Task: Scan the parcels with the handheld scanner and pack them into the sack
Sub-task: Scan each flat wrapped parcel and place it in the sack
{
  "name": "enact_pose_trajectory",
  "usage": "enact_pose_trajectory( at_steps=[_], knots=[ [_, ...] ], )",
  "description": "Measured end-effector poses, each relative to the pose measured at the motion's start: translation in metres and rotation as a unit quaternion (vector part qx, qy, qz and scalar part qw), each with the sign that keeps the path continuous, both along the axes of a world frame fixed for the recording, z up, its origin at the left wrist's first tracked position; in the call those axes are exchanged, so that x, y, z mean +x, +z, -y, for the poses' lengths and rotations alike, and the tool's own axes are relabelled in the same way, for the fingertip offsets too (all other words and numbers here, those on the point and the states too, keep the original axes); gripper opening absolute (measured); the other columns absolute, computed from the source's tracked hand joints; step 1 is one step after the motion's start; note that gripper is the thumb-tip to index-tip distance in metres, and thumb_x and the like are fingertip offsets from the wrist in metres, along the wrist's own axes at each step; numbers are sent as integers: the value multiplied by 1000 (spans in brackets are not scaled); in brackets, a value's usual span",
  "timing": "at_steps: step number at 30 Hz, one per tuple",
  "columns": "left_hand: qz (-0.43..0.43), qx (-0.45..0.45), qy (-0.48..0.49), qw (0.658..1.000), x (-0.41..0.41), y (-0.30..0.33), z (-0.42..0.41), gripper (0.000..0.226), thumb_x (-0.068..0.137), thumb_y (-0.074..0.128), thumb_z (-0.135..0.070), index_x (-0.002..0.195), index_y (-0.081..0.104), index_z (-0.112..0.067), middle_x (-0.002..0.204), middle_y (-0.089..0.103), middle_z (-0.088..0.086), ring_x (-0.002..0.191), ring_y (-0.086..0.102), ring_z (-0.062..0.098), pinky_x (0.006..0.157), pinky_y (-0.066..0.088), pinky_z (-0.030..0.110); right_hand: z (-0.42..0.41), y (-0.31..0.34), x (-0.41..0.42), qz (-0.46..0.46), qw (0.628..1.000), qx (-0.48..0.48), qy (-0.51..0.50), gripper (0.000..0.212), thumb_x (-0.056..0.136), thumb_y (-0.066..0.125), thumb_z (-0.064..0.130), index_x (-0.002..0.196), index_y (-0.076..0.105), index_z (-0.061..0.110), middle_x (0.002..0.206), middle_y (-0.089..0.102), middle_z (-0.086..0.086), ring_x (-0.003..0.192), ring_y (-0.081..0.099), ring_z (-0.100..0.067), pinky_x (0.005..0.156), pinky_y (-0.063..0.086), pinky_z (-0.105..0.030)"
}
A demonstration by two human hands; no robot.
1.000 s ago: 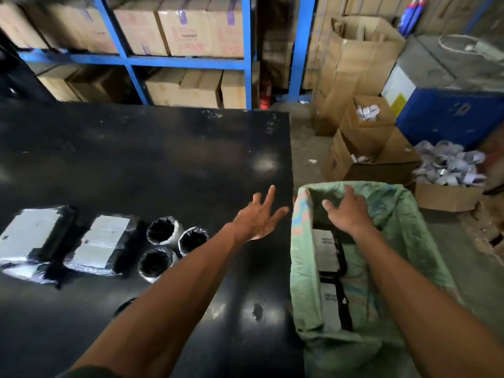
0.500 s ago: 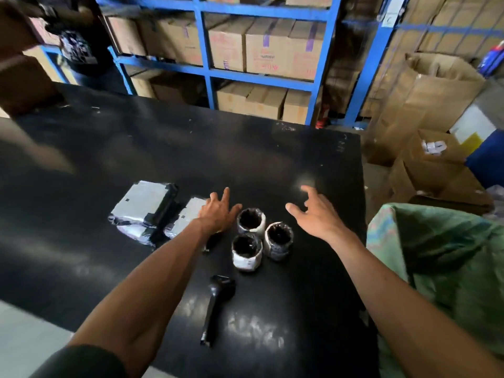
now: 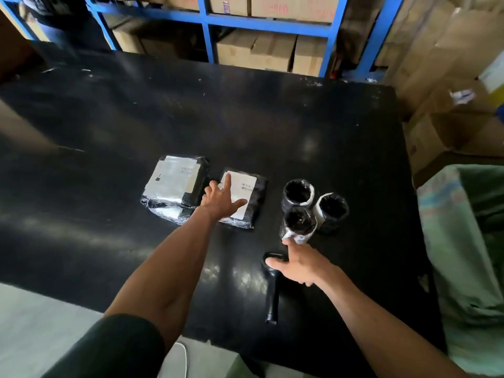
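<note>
Neither grip has hold of anything: the left hand lies spread, fingers straight, on the white label of a flat black parcel, while the right hand hovers open over the head of the handheld scanner, which lies near the table's near edge. A second flat parcel sits just beside the first. Three round black parcels cluster toward the table's right edge. Beyond that edge stands the green sack.
</note>
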State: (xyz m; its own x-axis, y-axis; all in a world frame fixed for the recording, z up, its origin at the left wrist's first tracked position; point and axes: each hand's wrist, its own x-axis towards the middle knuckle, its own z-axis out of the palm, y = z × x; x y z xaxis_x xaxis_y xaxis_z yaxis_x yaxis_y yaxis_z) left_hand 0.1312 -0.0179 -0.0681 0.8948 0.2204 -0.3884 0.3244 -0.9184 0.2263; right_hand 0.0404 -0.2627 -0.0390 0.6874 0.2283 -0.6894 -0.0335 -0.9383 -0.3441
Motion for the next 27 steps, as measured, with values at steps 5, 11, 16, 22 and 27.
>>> enact_pose_trajectory(
  at_steps=[5,11,16,22,27],
  knots=[
    [-47,-54,-1,997,21,-17,-9,130,75,78,-62,158,-15,-27,151,23,29,136,31,50,113,30,57,-9,-22,-15,-77,994,19,-77,103,68,66,79,148,26,28,132,59,-7,107,68,-28,84,61,-42],
    [-93,-87,12,992,33,-21,-19,149,63,90,-57,152,-29,-40,157,6,35,145,12,53,116,20,60,-18,-46,-34,-44,972,105,-207,83,78,82,42,147,37,32,127,62,-1,118,60,-23,95,49,-30],
    [-123,-112,27,986,25,-34,-26,140,71,87,-52,152,-27,-44,157,-10,41,147,-2,56,118,12,60,-15,-45,-33,-37,955,154,-252,70,78,78,19,140,50,36,116,65,6,99,62,-12,70,45,-16],
    [-14,-239,99,966,0,-51,-29,134,57,88,-66,159,4,-41,152,43,17,145,27,47,121,25,50,-2,-29,-18,-95,893,277,-341,39,89,61,5,126,59,17,82,73,-11,60,69,-12,59,55,-29],
    [5,-323,170,931,-21,-47,-12,146,42,94,-63,158,7,-46,142,55,5,133,50,27,114,40,40,-10,-4,0,-112,838,370,-385,39,93,57,1,126,54,23,86,65,-19,53,58,-28,48,51,-35]
  ],
)
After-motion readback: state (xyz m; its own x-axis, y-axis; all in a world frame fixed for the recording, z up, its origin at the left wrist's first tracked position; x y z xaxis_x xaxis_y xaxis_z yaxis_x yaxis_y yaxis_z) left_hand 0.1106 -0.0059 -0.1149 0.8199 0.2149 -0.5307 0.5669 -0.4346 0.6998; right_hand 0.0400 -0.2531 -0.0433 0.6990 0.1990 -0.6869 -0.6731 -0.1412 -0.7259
